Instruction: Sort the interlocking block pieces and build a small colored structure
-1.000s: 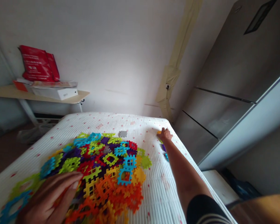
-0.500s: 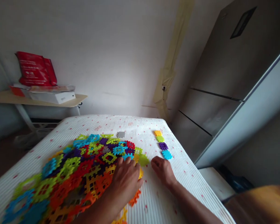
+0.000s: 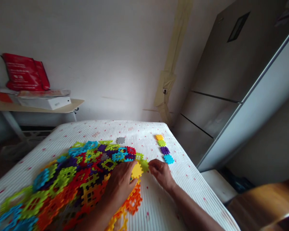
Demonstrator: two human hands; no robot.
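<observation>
My left hand (image 3: pixel 119 184) rests on a heap of coloured interlocking plastic tiles (image 3: pixel 69 179) and pinches a solid yellow tile (image 3: pixel 136 171) at the heap's right edge. My right hand (image 3: pixel 161 173) is beside it, fingers curled onto a lime-green solid tile (image 3: pixel 144 164). To the right, a short row of small solid tiles lies apart on the mattress: yellow (image 3: pixel 159 137), green (image 3: pixel 162 143), purple (image 3: pixel 165 150) and cyan (image 3: pixel 169 158).
Everything lies on a white ribbed mattress (image 3: pixel 135 128) with red flecks. A grey tile (image 3: pixel 120 140) sits beyond the heap. A steel fridge (image 3: pixel 231 86) stands at the right, a wooden shelf (image 3: pixel 38 107) with a white box and red bag at the left.
My right hand pulled back from the far row of tiles to the heap's edge. My left hand slid right across the heap and picked up the yellow tile.
</observation>
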